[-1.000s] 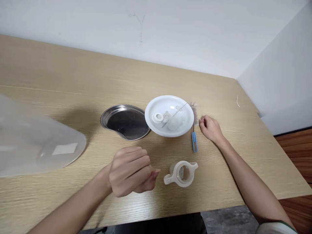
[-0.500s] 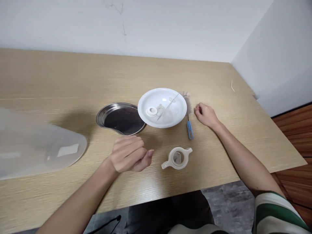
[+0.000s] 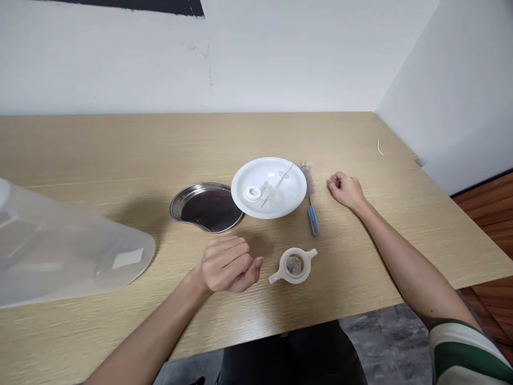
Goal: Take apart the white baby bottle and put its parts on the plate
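Note:
My left hand is closed in a loose fist with the thumb along its side, near the front of the table. Just right of it stands a small milky-white two-handled cup with an open round top; something greyish shows inside. My right hand rests on the table, fingers curled in and no object showing in them. Nearest to it lies a bottle brush with a blue looped handle and pale bristles. Between the hands, farther back, a white bowl holds a white ring, translucent soft pieces and a thin stick.
A steel kidney dish sits partly behind the bowl's left edge. At the left, a large translucent plastic container lies on the wooden table. A small bent white strip lies far right, near the wall.
The view has tilted up, showing more wall and a dark strip at the top. My left fist is slightly closer to the two-handled cup. My right hand looks nearly still.

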`<state>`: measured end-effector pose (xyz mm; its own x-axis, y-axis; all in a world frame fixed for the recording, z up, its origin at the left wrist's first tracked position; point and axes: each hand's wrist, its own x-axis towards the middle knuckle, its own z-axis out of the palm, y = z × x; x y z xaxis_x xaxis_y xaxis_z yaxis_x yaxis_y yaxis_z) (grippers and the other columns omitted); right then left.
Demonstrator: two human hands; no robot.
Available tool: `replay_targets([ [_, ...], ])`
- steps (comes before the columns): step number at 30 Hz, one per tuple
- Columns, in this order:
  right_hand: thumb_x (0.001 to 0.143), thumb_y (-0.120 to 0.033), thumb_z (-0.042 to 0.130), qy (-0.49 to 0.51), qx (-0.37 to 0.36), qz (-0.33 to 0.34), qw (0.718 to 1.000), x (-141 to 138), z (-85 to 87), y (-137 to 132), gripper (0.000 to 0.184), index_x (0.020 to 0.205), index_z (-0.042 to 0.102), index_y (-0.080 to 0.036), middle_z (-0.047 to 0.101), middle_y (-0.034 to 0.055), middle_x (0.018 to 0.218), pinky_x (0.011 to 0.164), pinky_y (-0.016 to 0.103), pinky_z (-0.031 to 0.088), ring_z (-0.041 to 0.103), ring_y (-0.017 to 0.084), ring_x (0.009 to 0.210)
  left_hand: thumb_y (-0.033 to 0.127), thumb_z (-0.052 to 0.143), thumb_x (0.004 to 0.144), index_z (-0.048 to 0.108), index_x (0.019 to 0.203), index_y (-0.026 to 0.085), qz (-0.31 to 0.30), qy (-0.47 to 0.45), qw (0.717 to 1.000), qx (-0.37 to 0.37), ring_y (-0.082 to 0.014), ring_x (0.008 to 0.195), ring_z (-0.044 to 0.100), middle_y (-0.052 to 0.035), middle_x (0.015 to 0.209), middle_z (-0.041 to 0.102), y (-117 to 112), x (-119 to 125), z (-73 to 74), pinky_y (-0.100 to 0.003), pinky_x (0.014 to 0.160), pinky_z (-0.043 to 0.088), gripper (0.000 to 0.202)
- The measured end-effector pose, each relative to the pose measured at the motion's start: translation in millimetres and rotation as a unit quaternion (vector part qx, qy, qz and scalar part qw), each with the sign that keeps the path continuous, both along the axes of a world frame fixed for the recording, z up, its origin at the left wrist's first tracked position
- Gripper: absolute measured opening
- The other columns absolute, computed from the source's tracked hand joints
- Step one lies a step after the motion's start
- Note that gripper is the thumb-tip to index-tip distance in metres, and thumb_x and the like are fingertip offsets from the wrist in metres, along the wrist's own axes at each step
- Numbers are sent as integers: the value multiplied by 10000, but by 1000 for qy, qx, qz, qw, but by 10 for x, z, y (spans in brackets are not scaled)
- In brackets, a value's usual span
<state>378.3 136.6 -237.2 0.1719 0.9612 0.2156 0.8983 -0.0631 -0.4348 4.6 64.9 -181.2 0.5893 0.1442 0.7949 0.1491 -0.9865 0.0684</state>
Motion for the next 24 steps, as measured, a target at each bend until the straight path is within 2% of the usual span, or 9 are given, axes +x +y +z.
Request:
replay_targets([
  [9, 915, -377, 506, -40, -1, 6, 999, 10, -29, 7, 189, 839, 575, -219, 653, 44, 728, 612, 305, 298, 559, 206, 660, 3, 589, 814, 359, 647, 212, -6, 5, 1000, -15, -124, 470, 244, 56, 547, 299, 15, -12, -44, -345, 483, 135, 352],
  [24, 932, -379, 512, -51, -13, 2, 999, -5, -19, -2, 183, 859, 578, -225, 656, 36, 727, 605, 309, 278, 581, 219, 680, -3, 603, 810, 374, 652, 212, -2, 9, 1000, -16, -126, 456, 262, 59, 545, 313, 35, -19, -61, -345, 477, 141, 351],
])
